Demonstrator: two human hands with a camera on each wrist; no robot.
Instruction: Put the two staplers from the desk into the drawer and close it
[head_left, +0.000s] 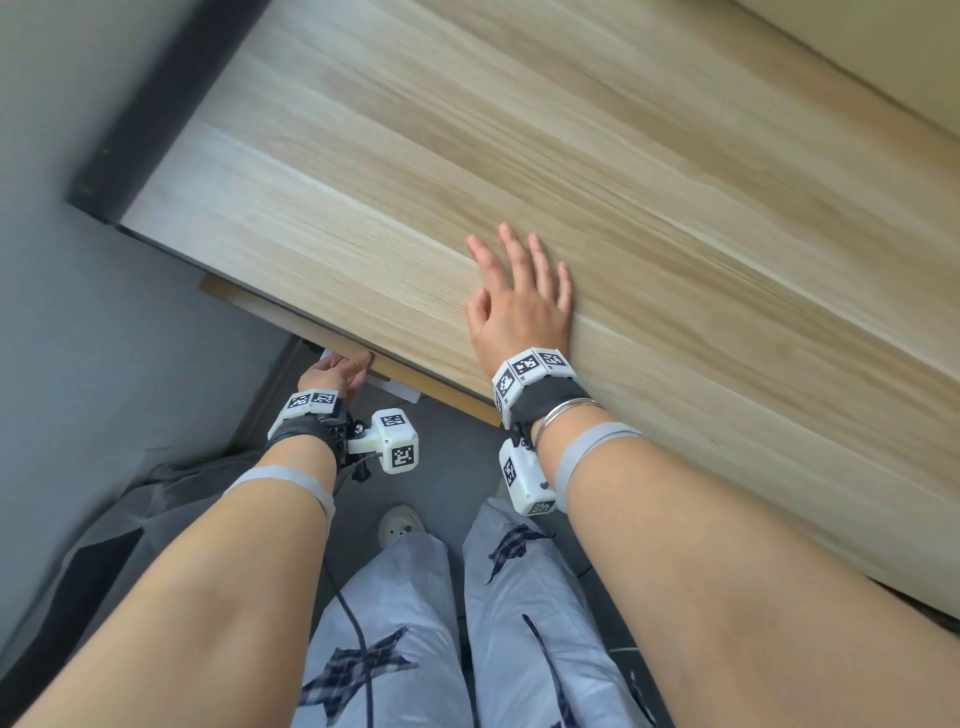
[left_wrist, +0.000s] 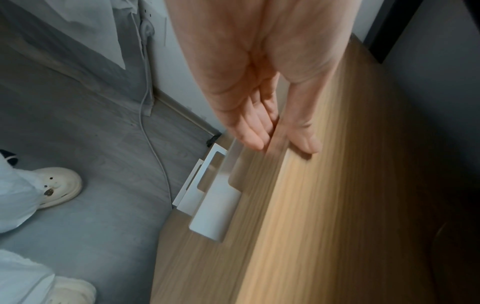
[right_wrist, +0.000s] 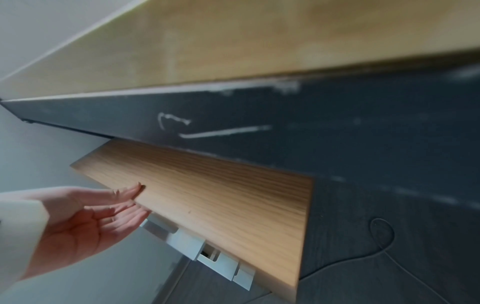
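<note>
A person stood at a pale wood-grain desk (head_left: 597, 171), the right hand (head_left: 519, 306) lying flat on the top near its front edge, fingers straight and spread, holding nothing. The left hand (head_left: 337, 374) reached below the desktop to the light-brown wooden drawer front (right_wrist: 221, 201), its straight fingers (left_wrist: 255, 131) pressed flat against the panel, with the thumb lying along the panel's upper edge (no curl around any handle could be seen). The drawer front projected only slightly beyond the desk's edge in the head view, and whether it sat fully home could not be told. The two staplers appeared in none of the three views; nothing stood on the visible stretch of desktop, and the drawer's inside was hidden. A white plastic bracket (left_wrist: 207, 197) hung from the drawer's lower edge, just beside the left hand's fingertips. Both wrists carried white marker-printed camera bands (head_left: 530, 369), and a silver bangle (head_left: 563, 413) circled the right wrist. Below, pale trousers with dark plaid star patches (head_left: 374, 649) and a cream perforated clog (left_wrist: 55, 186) stood on grey flooring (left_wrist: 103, 144), where a thin white cable (left_wrist: 153, 148) trailed along the wall.
</note>
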